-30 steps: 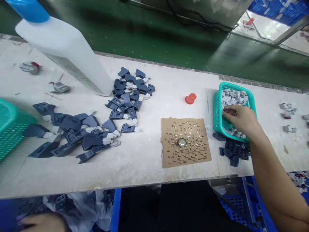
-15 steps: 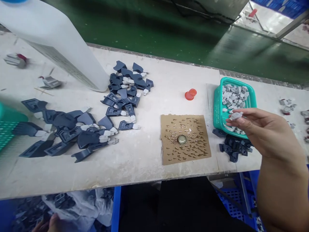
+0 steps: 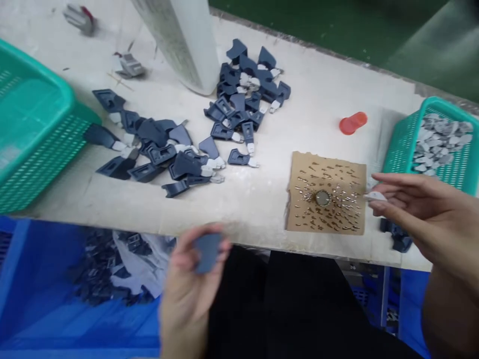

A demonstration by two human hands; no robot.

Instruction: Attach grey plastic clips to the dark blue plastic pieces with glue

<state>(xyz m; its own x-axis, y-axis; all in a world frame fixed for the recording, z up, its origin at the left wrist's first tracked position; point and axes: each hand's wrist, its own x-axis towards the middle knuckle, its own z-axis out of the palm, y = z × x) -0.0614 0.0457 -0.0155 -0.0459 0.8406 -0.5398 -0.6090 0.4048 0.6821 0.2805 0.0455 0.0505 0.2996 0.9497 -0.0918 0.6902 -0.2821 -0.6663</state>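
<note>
My left hand (image 3: 200,271), blurred, is closed around a dark blue-grey plastic part (image 3: 207,253) near the table's front edge. Between the thumb and fingers of my right hand (image 3: 419,209) is a small light-grey plastic part (image 3: 375,196), just right of a brown cardboard square (image 3: 299,219). Shiny brown drops cover the cardboard, and a bottle cap (image 3: 322,198) sits on it. Behind my right hand stands a green basket (image 3: 402,134) holding light-grey parts (image 3: 437,142). Dark parts (image 3: 398,234) lie partly hidden beneath that hand.
Joined dark and light-grey pieces (image 3: 157,147) lie across the left and middle of the table. A white bottle (image 3: 187,45) stands behind them. Left is a larger green basket (image 3: 45,144); below, a blue bin (image 3: 56,309) holds dark parts and plastic wrap. A red object (image 3: 353,123) stands behind the cardboard.
My left hand has risen out of the blue bin with a dark part in it. My right hand has moved from the small basket towards the cardboard, still holding the light-grey part. The view has shifted left.
</note>
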